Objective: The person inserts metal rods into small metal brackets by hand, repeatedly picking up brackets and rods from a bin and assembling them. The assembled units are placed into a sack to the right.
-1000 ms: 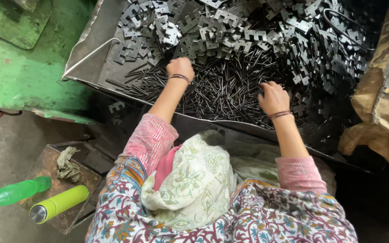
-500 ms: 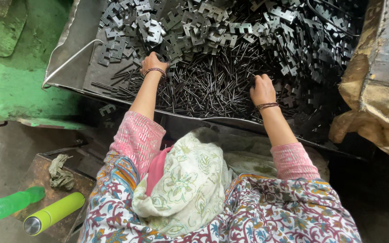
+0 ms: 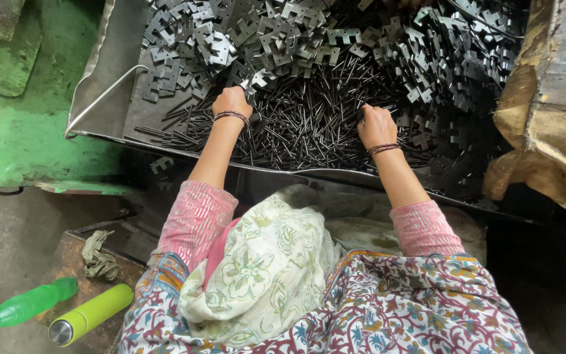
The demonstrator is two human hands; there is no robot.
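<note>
Both my arms reach into a large metal tray (image 3: 103, 98) heaped with dark metal parts. My left hand (image 3: 231, 101) rests on a pile of thin dark metal rods (image 3: 302, 128), fingers curled down near some flat notched metal plates (image 3: 244, 39). My right hand (image 3: 375, 124) lies further right on the same rods, fingers bent into them. What either hand grips is hidden by the hand itself. Bangles circle both wrists. A floral cloth (image 3: 263, 269) lies across my lap.
A green machine surface (image 3: 14, 124) stands to the left. On the floor at lower left lie a green plastic bottle (image 3: 27, 305), a yellow-green flask (image 3: 90, 314) and a rag (image 3: 99, 255). A crumpled brown sack (image 3: 551, 131) borders the tray's right side.
The view has shifted, so the tray and hands sit differently in frame. Both hands stay on the rod pile, the right one now slightly further up into it.
</note>
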